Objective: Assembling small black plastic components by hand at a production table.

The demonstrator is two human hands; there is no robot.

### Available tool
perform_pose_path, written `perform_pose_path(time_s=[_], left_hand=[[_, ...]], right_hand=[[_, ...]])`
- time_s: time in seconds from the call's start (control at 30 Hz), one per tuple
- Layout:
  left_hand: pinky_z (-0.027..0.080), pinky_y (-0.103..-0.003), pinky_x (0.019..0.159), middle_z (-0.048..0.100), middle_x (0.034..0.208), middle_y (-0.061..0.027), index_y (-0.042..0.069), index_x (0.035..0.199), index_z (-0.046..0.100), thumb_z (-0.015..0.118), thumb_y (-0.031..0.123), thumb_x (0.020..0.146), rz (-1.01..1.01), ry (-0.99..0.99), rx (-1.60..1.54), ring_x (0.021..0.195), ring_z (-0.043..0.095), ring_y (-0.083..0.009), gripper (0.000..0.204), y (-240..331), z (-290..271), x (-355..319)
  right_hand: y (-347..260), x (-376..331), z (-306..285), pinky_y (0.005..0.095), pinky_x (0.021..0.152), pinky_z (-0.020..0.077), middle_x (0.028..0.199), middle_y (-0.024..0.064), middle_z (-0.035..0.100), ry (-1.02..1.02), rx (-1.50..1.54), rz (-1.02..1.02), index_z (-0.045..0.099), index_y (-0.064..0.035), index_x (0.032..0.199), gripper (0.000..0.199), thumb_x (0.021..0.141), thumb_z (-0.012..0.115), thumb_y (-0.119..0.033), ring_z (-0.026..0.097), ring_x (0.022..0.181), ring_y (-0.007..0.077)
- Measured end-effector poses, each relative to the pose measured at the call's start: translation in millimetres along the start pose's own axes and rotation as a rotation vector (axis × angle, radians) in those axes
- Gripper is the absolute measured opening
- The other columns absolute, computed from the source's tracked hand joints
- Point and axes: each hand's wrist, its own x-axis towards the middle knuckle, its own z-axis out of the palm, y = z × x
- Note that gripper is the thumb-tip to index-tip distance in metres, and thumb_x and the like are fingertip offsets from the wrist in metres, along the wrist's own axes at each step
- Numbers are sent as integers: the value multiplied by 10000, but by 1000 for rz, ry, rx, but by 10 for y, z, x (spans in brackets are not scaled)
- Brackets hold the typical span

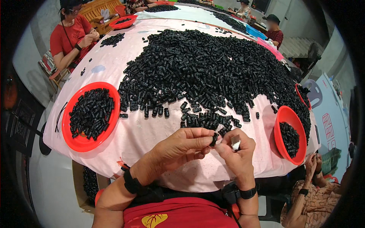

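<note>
Between the thumb and fingers of my left hand (180, 146) is a small black cylindrical part (214, 140), held over the near side of the table. My right hand (238, 154) is close beside it, fingers curled round a short, flat, shiny blade-like tool (235, 142). The right fingertips are at the black part; whether they touch it I cannot tell. Just beyond both hands lies a loose cluster of similar black parts (207, 119), in front of a large heap (197, 68) of them.
A red bowl (67, 131) of black parts stands at left, another red bowl (279, 133) at right. Pink cloth (133, 140) covers the table. A cardboard box (80, 190) is below left. People sit around the table, one close at right (311, 201).
</note>
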Motion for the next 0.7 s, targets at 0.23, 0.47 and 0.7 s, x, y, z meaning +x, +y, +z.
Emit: perform_pose_path(time_s=[0.23, 0.47, 0.7], left_hand=[[465, -247, 795, 636, 1020, -6, 78, 1186, 558, 609, 179, 888, -1, -35, 4, 884, 592, -65, 319, 4, -6, 4], [467, -253, 806, 630, 1045, -5, 79, 1194, 552, 591, 166, 898, -6, -13, 29, 892, 594, -74, 311, 2, -5, 2], [456, -250, 784, 620, 1051, -16, 60, 1182, 557, 596, 139, 895, 64, -22, 42, 879, 586, -73, 300, -23, -46, 12]], right_hand=[[18, 15, 40, 252, 487, 459, 593, 63, 596, -138, -130, 35, 594, -33, 777, 399, 726, 772, -387, 595, 542, 112], [34, 11, 43, 280, 464, 462, 582, 80, 605, -141, -236, 34, 588, -44, 749, 421, 721, 756, -429, 621, 519, 175], [26, 14, 81, 300, 438, 463, 574, 102, 607, -111, -316, -15, 578, -43, 726, 413, 723, 755, -416, 627, 497, 214]])
